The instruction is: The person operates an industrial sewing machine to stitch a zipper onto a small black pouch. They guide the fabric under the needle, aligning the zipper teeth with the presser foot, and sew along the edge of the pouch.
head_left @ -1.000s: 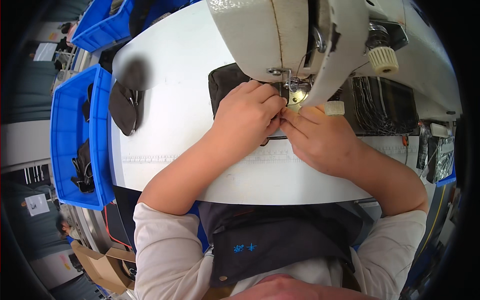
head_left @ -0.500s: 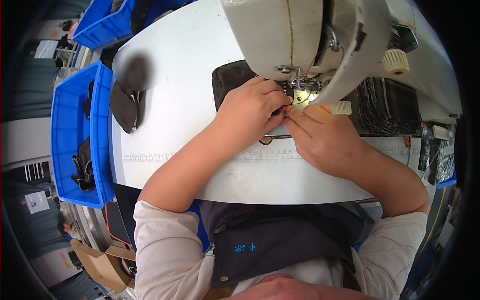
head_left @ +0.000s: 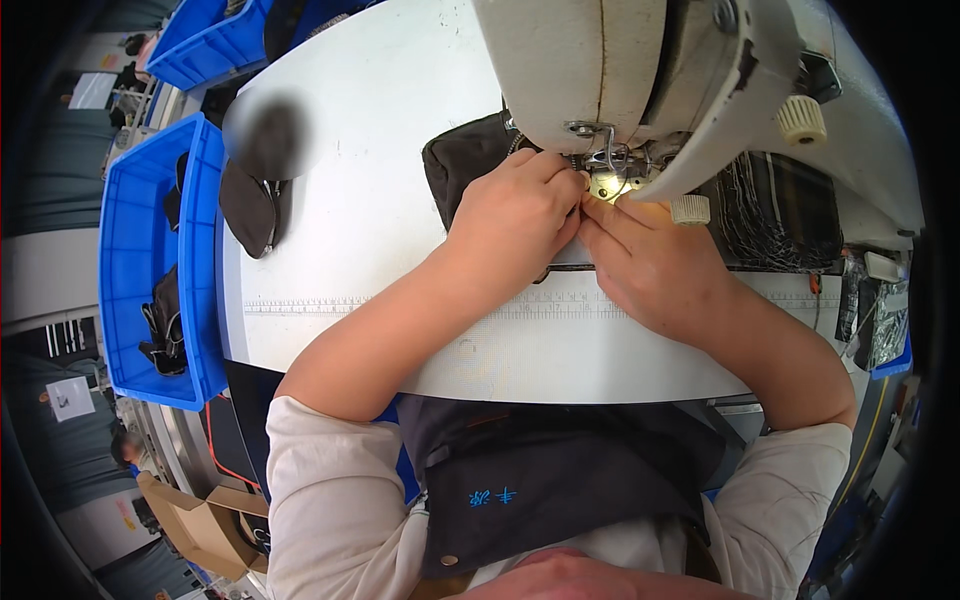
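Note:
A black fabric pouch with a zipper lies under the head of a white sewing machine. My left hand rests over the pouch, its fingers closed on the fabric edge just in front of the lit needle plate. Pressed close beside it, my right hand pinches the same edge with bent fingers. Both sets of fingertips meet near the presser foot. Much of the pouch is hidden beneath my hands and the machine head.
Black fabric pieces with frayed edges are stacked right of the needle. Small dark pouches lie at the table's left. A blue bin with dark pieces stands beyond that edge. A ruler strip runs along the front.
My view has shifted slightly, so the machine head appears farther right. My hands stay on the pouch's edge, and their fingertips have drawn a little closer together and toward the needle.

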{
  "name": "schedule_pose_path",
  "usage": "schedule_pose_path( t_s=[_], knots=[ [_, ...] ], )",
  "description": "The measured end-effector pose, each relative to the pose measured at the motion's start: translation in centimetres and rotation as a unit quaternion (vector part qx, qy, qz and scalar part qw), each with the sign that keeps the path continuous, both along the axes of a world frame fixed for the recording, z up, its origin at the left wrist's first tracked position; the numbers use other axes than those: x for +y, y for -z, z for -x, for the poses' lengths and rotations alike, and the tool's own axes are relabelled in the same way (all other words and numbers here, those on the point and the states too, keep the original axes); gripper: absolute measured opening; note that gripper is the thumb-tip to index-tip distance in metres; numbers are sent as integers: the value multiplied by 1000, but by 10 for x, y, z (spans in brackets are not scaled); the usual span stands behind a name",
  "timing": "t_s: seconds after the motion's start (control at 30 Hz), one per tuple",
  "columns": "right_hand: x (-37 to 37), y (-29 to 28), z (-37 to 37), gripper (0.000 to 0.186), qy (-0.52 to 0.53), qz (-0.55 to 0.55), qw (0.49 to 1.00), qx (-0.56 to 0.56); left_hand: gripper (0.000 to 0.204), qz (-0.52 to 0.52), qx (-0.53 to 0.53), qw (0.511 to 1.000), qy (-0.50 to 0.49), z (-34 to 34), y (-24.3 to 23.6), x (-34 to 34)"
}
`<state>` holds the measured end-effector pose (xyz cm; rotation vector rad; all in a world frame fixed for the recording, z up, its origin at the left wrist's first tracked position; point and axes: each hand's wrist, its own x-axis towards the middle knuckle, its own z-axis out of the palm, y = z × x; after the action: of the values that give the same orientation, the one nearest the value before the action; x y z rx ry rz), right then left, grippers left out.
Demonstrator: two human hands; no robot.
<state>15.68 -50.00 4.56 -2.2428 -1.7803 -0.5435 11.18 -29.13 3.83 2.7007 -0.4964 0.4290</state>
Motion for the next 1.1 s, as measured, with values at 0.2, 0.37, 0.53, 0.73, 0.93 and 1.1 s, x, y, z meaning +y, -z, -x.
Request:
schedule_pose_path(
  t_s=[0.2,0.37,0.53,0.73,0.93,1.1],
  knots=[
    [-4,6,-2,33,13,-18,998,58,23,198,103,975,-16,-4,-12,7],
    [-3,12,0,40,36,-32,996,75,17,230,177,955,-62,-5,-17,9],
    [-3,11,-1,39,5,-32,996,80,17,190,109,974,-58,-4,-8,9],
    [-2,8,1,38,0,-30,997,70,21,95,16,994,-51,-3,-6,4],
    [-2,7,0,38,-9,-25,998,57,19,110,45,992,-33,-2,-7,7],
    [-2,10,-5,24,13,-61,992,108,20,171,117,977,-42,-2,-14,11]
  ],
)
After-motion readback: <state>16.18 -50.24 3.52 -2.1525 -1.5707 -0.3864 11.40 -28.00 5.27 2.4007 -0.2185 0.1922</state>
